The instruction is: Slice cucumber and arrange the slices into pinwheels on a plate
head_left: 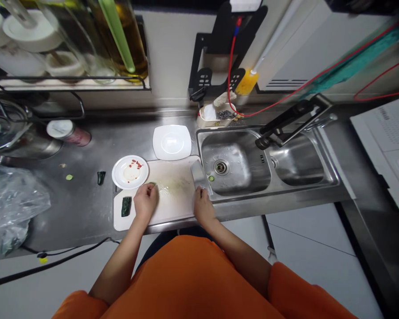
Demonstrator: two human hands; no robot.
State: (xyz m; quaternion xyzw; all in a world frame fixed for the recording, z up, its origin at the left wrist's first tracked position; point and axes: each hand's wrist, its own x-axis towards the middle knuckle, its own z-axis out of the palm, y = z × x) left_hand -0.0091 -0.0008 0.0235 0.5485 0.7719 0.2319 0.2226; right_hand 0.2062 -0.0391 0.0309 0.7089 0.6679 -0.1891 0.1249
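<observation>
So, far left, one dark green chunk (101, 178) sits on the steel counter, off the board. Next is the dark green piece (126, 206) on the left end of my cutting board (176, 206), long side running away from me. It's just left of my left hand (146, 201), way closer to that one than the other. Left fingers are curled in tight with a green sliver (152, 183) right at the tips; can't tell if I've actually got it pinched. Wet smears mid-board, then my right hand (204, 204), closed around the cleaver (200, 175) at the right end. Blade points away and slightly left, so roughly parallel to that piece, nearly the whole board between them.
</observation>
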